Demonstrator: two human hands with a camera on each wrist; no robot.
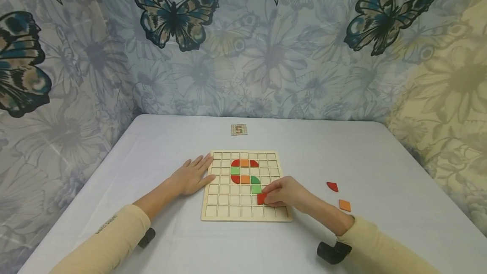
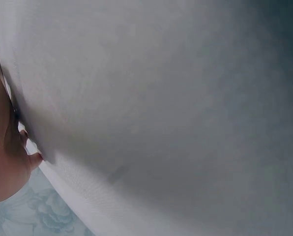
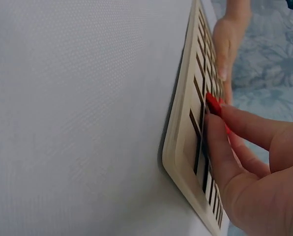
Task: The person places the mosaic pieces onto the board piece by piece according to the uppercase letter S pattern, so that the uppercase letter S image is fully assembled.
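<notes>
A pale wooden grid board point(image 1: 223, 200) lies flat on the white table. Several red, orange and green tiles sit in its cells, forming a curved shape, with a green square tile point(image 1: 256, 189) lowest. My left hand point(image 1: 190, 176) rests at the board's upper left edge, fingers straight and spread. With thumb and fingers, my right hand point(image 1: 288, 193) pinches a red square tile point(image 1: 260, 198) just below that green one. In the right wrist view the same red tile point(image 3: 214, 104) looks tilted against the grid. Only part of the left hand point(image 2: 6, 152) shows in the left wrist view.
Right of the board lie a red quarter-round tile point(image 1: 332, 186) and an orange square tile point(image 1: 345, 205). A small patterned card point(image 1: 239, 129) lies behind the board. Butterfly-print fabric point(image 1: 266, 75) hangs behind the white tabletop point(image 1: 171, 138).
</notes>
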